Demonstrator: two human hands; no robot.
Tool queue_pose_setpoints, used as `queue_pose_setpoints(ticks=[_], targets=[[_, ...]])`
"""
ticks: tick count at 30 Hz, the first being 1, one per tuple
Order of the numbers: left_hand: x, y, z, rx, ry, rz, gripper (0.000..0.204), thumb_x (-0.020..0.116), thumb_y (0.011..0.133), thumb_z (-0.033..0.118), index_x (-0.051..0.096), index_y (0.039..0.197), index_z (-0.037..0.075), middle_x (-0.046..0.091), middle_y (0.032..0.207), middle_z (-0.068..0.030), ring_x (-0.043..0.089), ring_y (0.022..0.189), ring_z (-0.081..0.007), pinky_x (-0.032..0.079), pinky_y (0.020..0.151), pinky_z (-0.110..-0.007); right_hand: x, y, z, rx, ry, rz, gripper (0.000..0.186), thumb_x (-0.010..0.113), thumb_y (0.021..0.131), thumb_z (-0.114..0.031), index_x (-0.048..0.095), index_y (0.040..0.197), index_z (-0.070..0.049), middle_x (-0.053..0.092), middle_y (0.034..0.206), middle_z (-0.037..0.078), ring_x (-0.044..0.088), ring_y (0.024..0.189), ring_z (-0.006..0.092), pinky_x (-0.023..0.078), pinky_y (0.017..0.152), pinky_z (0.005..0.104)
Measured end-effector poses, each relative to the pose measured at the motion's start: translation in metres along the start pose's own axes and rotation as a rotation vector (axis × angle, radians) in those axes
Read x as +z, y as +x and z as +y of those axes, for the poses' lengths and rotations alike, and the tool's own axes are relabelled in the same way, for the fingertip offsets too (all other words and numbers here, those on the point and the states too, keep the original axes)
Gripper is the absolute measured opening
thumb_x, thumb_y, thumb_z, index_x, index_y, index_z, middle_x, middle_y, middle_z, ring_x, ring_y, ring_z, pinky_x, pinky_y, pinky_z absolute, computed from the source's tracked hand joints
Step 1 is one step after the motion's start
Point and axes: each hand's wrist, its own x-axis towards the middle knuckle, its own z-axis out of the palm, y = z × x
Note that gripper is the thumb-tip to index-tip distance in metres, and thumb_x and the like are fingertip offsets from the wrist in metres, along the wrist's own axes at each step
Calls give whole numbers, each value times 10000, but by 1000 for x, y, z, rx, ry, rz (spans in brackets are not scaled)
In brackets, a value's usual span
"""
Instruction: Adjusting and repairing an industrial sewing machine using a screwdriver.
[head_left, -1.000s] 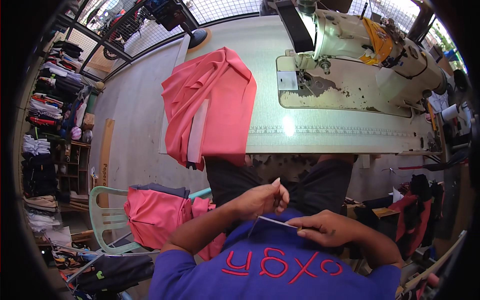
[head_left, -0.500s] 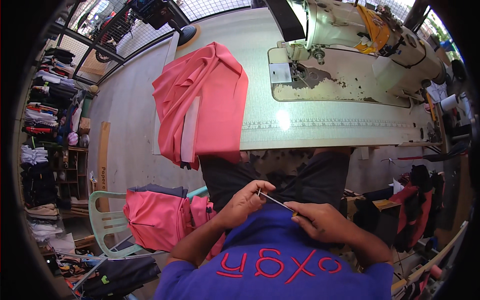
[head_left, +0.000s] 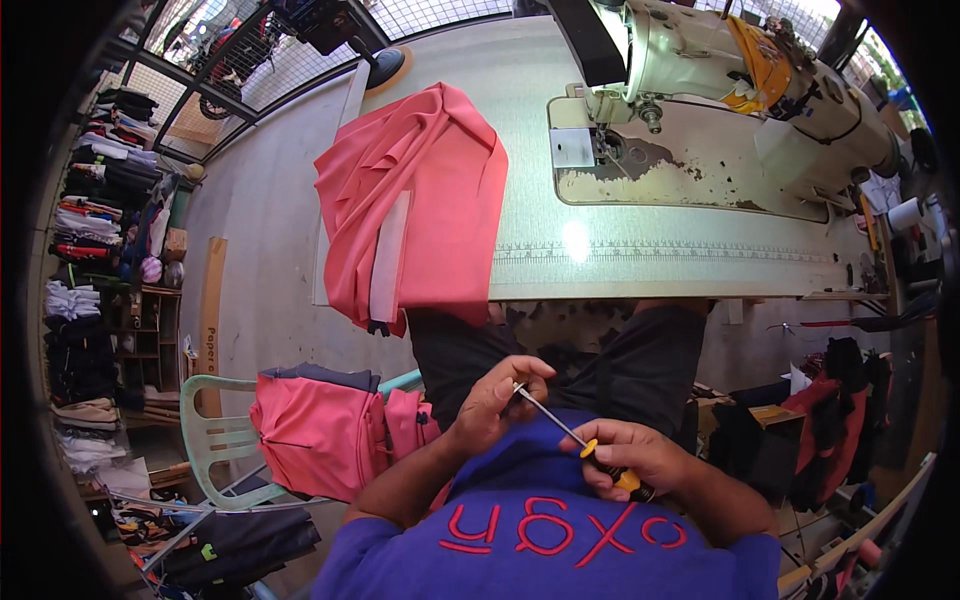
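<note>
Near the blue shirt (head_left: 570, 490), the right hand (head_left: 648, 452) grips a screwdriver (head_left: 590, 449), its tip at the left hand (head_left: 488, 408), whose hold I can't tell.

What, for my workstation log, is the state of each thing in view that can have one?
Screwdriver-like tool with yellow-and-black handle and metal shaft: held.
Person's right hand: closed around its handle.
Person's left hand: fingers at the shaft's tip.
Pink cloth on the white table: creased, draped over the front edge.
White metal sewing machine: no cloth under its head; running or not, cannot tell.
Pale green plastic chair: loaded with folded pink and dark cloth.
</note>
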Motion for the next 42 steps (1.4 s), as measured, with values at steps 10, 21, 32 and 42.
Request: queue_pose_setpoints(ticks=[10, 21, 32, 42], targets=[[-1, -7, -26, -237, -455, 134, 417, 429, 1022, 433, 553, 1107, 44, 453, 828, -5, 311, 583, -59, 268, 501, -211, 7, 4, -2, -493, -1843, 559, 319, 589, 863, -53, 627, 1179, -47, 598, 786, 51, 563, 602, 200, 461, 579, 300], [-2, 5, -10, -244, -348, 186, 492, 417, 1020, 463, 570, 1130, 9, 386, 744, 23, 303, 545, -51, 249, 474, -212, 8, 14, -8, -424, -1266, 489, 278, 594, 919, -127, 597, 1182, -40, 546, 716, 24, 525, 573, 141, 430, 542, 285], [-11, 10, -4, -78, -290, -119, 697, 626, 861, 580, 498, 1213, -8, 376, 725, 30, 314, 584, -60, 281, 530, -227, -7, 11, -17, -27, 18, -51, 336, 499, 1010, -230, 467, 1279, -31, 551, 750, 82, 488, 470, 104, 403, 399, 232], [6, 3, -3, -84, -197, 55, 414, 556, 957, 432, 444, 1067, 49, 408, 720, -9, 326, 573, -75, 305, 536, -230, 20, 8, -12, -635, -1373, 406, 276, 535, 967, -150, 568, 1223, -50, 561, 729, 79, 538, 540, 175, 424, 489, 287]])
